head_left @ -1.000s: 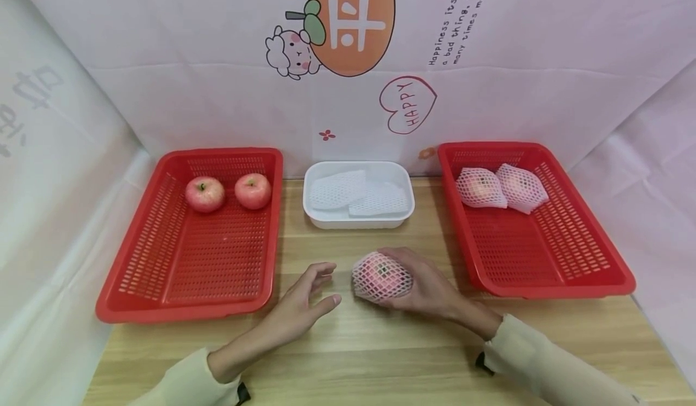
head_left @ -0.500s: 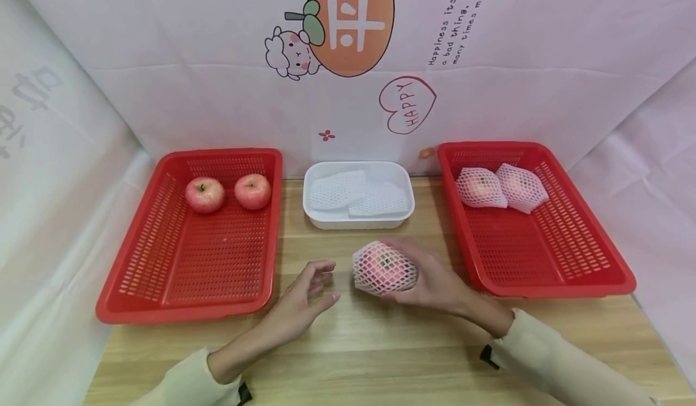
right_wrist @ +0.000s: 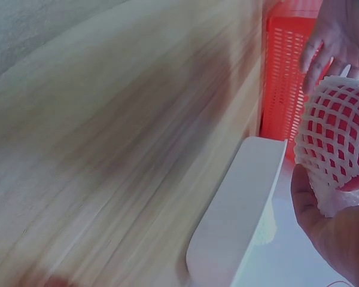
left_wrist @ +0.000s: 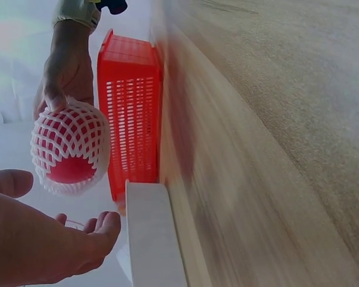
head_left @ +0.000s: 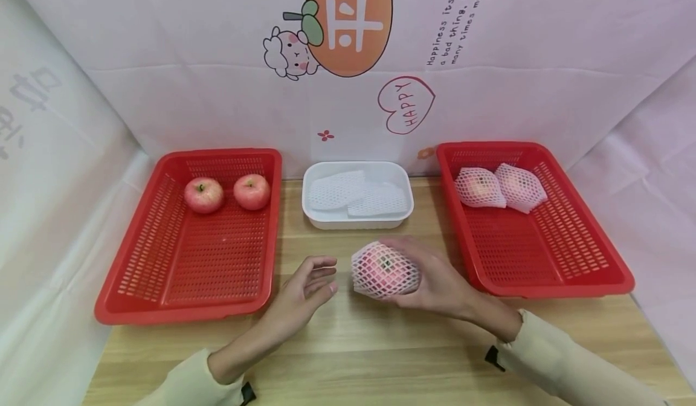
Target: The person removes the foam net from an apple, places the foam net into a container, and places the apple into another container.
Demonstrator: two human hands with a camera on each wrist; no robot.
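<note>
My right hand (head_left: 435,276) grips an apple in a white foam net (head_left: 383,270) from its right side, above the middle of the table. In the left wrist view the netted apple (left_wrist: 72,146) hangs clear of the wood, red skin showing through an opening at its lower end. Just left of it, my left hand (head_left: 304,288) is held with relaxed, slightly bent fingers and touches nothing. The right wrist view shows the fingers of the right hand (right_wrist: 341,236) round the net, with the left hand (right_wrist: 341,42) beyond the apple.
A red basket (head_left: 187,309) with two bare apples (head_left: 204,195) stands at left. Another red basket (head_left: 554,290) at right holds two netted apples (head_left: 481,187). Between them at the back, a white tray (head_left: 359,222) contains flat foam nets (head_left: 337,190). A printed cloth (head_left: 217,92) hangs behind.
My right hand has lifted the netted apple a little and shifted slightly right. The left hand has stayed nearly in place, its fingers turning slightly.
</note>
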